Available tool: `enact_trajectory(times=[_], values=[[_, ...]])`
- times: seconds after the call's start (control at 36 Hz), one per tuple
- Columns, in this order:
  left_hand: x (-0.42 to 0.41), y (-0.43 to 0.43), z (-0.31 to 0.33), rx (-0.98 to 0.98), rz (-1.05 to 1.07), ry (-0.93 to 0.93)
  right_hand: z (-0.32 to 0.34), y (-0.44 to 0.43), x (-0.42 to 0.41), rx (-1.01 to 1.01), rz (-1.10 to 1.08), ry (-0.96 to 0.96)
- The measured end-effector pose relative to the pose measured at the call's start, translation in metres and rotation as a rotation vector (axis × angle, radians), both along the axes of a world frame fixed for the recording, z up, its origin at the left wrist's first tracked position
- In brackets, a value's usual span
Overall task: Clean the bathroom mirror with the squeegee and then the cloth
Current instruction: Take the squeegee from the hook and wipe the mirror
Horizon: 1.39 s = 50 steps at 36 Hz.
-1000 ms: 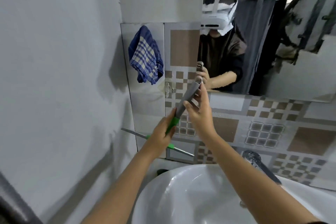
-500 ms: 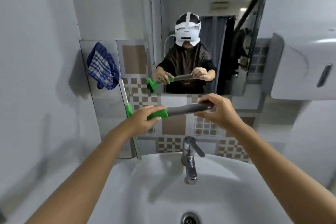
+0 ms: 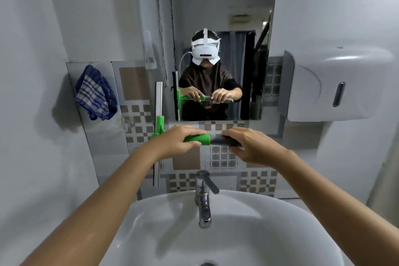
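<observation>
Bathroom wall: mirror [image 3: 216, 17] above sink [image 3: 248, 233]. Squeegee [image 3: 197, 139]: held level just below the mirror, blade [image 3: 159, 101] upright at left; left hand [image 3: 170, 140] grips its green part, right hand [image 3: 252, 147] wraps grey handle [image 3: 217, 141]. Likely light, stiff, blade edge pliant; best held by handle. Cloth [image 3: 95, 93]: hangs left, untouched.

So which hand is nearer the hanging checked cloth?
Left. The left hand, gripping the squeegee, is below-right of the cloth; the right hand is farther right.
</observation>
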<state>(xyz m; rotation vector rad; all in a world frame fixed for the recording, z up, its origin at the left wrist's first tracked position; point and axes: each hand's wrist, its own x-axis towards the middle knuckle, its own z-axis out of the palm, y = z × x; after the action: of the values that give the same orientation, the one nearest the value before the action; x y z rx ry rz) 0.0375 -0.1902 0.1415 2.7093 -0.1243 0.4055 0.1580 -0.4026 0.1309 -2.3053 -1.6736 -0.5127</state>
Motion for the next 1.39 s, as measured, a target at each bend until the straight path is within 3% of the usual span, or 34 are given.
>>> enact_trajectory(times=[0.28,0.39,0.56,0.61,0.69,0.75,0.81,1.03,1.39], values=[[0.029,0.023,0.063,0.100,-0.101,-0.130,0.051,0.031,0.013,0.133,-0.029,-0.113],[0.039,0.039,0.094,0.163,-0.122,-0.406,0.095,0.041,0.026,0.207,-0.028,-0.293],[0.063,0.082,0.151,0.489,0.018,-0.800,0.182,0.056,0.045,0.280,-0.017,-0.534],[0.071,0.098,0.164,0.433,0.127,-0.876,0.211,0.062,0.052,0.288,-0.011,-0.606],[0.084,0.120,0.162,0.096,0.340,-0.948,0.254,0.071,0.063,0.295,-0.036,-0.649],[0.095,0.133,0.148,-0.082,0.425,-0.954,0.278,0.078,0.069,0.321,-0.037,-0.683],[0.108,0.141,0.131,-0.130,0.467,-0.928,0.302,0.084,0.072,0.356,-0.033,-0.682],[0.151,0.147,0.098,0.038,0.575,-0.886,0.360,0.111,0.084,0.411,-0.037,-0.680],[0.157,0.151,0.099,0.144,0.610,-0.917,0.369,0.135,0.092,0.412,-0.060,-0.670]])
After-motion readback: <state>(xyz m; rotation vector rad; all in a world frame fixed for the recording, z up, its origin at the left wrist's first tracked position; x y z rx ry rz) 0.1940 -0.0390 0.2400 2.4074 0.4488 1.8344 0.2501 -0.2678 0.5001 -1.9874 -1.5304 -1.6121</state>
